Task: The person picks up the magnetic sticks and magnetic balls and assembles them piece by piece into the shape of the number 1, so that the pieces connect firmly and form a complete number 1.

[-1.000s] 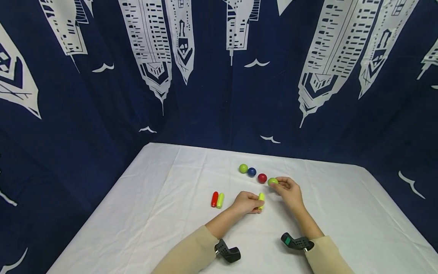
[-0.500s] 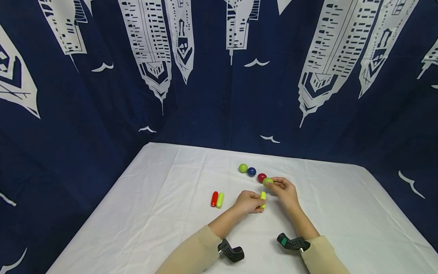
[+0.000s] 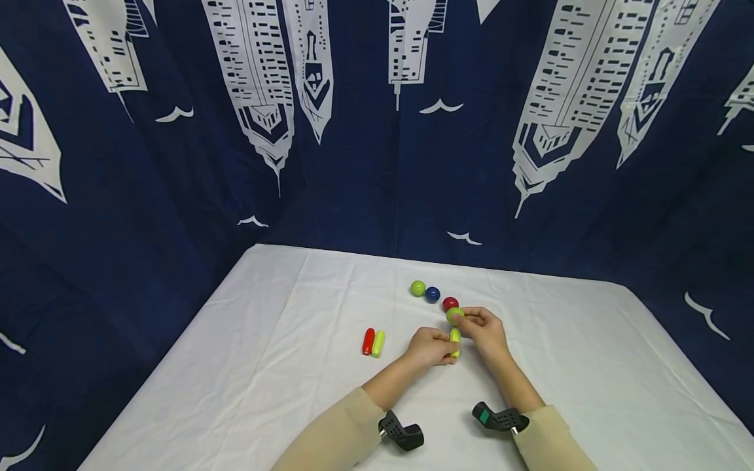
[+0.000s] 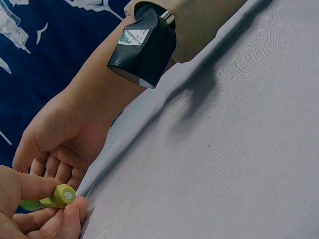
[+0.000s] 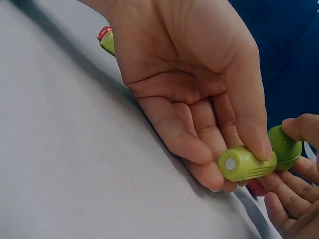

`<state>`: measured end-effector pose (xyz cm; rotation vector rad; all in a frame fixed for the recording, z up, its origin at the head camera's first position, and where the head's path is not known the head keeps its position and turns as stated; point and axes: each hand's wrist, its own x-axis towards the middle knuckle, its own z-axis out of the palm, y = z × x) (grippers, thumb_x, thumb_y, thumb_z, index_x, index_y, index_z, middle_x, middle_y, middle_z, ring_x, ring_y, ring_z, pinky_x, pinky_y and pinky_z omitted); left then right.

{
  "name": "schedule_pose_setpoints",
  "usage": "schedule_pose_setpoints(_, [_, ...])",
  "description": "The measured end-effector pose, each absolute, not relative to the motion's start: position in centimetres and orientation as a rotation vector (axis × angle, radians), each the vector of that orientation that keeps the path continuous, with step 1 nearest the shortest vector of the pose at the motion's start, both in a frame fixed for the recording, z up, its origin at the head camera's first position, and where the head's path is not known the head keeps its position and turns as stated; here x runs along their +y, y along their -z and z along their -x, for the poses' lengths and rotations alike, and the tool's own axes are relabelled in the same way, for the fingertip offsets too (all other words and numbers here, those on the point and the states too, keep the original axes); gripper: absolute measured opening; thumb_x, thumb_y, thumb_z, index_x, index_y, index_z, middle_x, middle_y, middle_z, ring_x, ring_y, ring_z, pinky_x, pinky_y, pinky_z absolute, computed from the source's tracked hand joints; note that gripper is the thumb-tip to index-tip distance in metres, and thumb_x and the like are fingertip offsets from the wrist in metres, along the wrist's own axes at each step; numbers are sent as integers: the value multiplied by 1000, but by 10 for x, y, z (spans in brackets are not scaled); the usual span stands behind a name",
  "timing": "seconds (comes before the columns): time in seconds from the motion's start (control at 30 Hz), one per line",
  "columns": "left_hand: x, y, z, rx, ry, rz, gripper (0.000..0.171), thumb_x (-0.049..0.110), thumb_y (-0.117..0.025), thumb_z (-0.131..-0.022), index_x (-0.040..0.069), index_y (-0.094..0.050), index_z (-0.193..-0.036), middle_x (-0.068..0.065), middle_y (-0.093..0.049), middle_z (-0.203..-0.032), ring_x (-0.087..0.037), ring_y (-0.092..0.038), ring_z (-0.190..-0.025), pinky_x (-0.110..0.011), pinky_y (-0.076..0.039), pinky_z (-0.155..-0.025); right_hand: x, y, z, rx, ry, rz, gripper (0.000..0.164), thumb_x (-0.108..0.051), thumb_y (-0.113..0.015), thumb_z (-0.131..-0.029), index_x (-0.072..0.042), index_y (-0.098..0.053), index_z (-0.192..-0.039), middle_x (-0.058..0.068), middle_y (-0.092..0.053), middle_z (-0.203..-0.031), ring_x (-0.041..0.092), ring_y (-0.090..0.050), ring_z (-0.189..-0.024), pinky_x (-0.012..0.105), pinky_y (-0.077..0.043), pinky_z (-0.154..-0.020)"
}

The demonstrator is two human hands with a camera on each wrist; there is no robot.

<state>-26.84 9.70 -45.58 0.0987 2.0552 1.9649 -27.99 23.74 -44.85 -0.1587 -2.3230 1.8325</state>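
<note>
My left hand [image 3: 429,347] pinches a short yellow-green toy rod [image 5: 241,164] between thumb and fingers; a silver disc shows at its near end. My right hand [image 3: 486,330] pinches a glossy green ball [image 3: 454,317] just beyond the rod. In the right wrist view the ball sits right at the rod's far end, in line with it. Behind the held ball, a red ball [image 3: 450,303] partly overlaps it in the head view. The left wrist view shows the rod [image 4: 64,195] between the left fingertips, the right palm behind.
A blue ball [image 3: 432,295] and another green ball [image 3: 417,288] lie farther back on the white tablecloth [image 3: 294,405]. Left of the hands, a red rod [image 3: 368,341] and a yellow-green rod [image 3: 378,344] lie side by side. A dark blue patterned curtain [image 3: 365,183] hangs behind the table.
The right hand has moved left and slightly nearer with the green ball, bringing it to the rod's end. The left hand has shifted slightly right with the rod.
</note>
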Motion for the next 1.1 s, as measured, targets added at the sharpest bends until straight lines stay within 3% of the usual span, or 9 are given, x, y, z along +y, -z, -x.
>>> schedule_pose_setpoints(0.53, [97,454,268,2073,-1976,-113,11,1,-71,-86,-8,-68,-92,-2,-62,-71,-9,-62,-58,-23,-56,-60,235,450,278,-2308,-1881,211,36,-17,-70,-91,9,-57,-113,-2,-67,-82,4,-60,-70,18,-52,-67])
schedule_pose_setpoints(0.87, [97,459,271,2102,-1950,-124,10,3,-71,-87,-6,-70,-90,-1,-62,-67,-8,-62,-58,-21,-55,-59,235,458,277,-2269,-1938,203,39,-19,-70,-92,11,-57,-113,3,-70,-84,6,-63,-67,20,-53,-61])
schedule_pose_setpoints(1.1, [96,461,272,2122,-1937,-144,10,4,-72,-87,-4,-71,-83,0,-61,-62,-8,-61,-56,-20,-54,-57,236,463,279,-2290,-1943,240,42,-23,-69,-92,10,-57,-115,6,-70,-90,6,-64,-71,20,-54,-64])
